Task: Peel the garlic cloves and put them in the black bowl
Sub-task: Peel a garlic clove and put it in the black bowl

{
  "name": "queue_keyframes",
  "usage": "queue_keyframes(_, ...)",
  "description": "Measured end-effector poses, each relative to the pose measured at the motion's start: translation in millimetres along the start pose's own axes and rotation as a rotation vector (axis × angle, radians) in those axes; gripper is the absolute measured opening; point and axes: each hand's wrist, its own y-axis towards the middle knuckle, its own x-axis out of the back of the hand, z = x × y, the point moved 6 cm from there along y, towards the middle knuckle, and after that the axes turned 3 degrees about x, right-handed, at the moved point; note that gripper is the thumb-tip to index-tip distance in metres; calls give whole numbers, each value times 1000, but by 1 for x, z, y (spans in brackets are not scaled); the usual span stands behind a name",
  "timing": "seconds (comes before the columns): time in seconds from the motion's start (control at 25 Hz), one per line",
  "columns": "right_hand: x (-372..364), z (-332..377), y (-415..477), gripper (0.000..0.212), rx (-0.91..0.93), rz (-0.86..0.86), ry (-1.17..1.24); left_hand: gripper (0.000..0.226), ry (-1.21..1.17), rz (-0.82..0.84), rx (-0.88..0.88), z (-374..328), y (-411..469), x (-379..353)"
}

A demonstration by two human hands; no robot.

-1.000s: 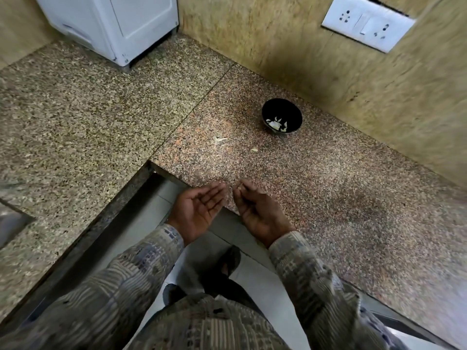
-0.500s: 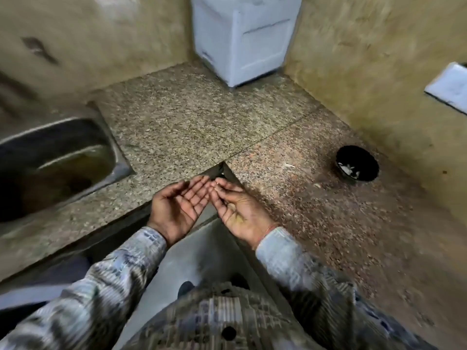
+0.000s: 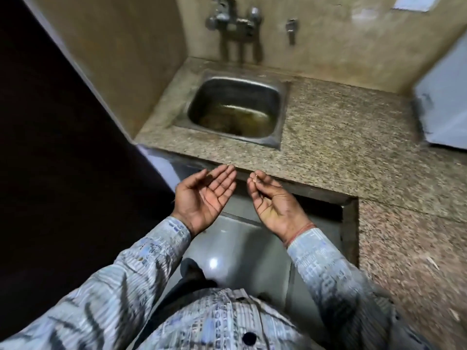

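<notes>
head view, left hand [image 3: 206, 198] palm up, pale speck [image 3: 256, 175] at right hand [image 3: 274, 205] fingertips

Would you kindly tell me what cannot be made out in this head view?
Head view:
Round black bowl: outside the frame.
Pale speck at right hand fingertips: too small to identify.
Steel sink bottom: hidden by murky water.
White appliance: cut by right edge.

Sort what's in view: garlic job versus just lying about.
Job: left hand, right hand, both palm-up; pale scraps on the counter, possibly peel. The black bowl is out of view.
Lying about: sink, tap, white appliance.
</notes>
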Motion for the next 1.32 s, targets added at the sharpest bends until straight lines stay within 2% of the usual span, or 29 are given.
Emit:
queue_keyframes(0.28, -104, -137, 74, 28, -212, 85, -189, 65, -148, -118, -242, -132, -56, 106)
queue_keyframes(0.4, -133, -199, 118, 27, -283, 76, -248, 66, -190, -187, -254, -180, -53, 161)
queue_keyframes(0.56, -131, -272, 192, 21, -369, 96, -368, 63, -223, -295, -223, -215, -18, 240)
queue_keyframes(0.84, -9, -378, 374, 21, -448, 14, -655, 63, -334, -539, -167, -187, 106, 422)
queue_keyframes(1.04, 133, -446, 515, 21, -477, -10, -756, 65, -341, -637, -135, -132, 228, 579)
queue_keyframes(1.2, 232, -487, 597, 24, -517, -111, -793, 66, -331, -702, -125, -99, 298, 666)
queue_keyframes(1.24, 255, -498, 617, 26, -545, -124, -843, 67, -338, -732, -129, -92, 311, 683)
queue_keyframes(1.32, 287, -513, 651, 25, -655, -139, -1205, 67, -317, -798, -119, -81, 326, 707)
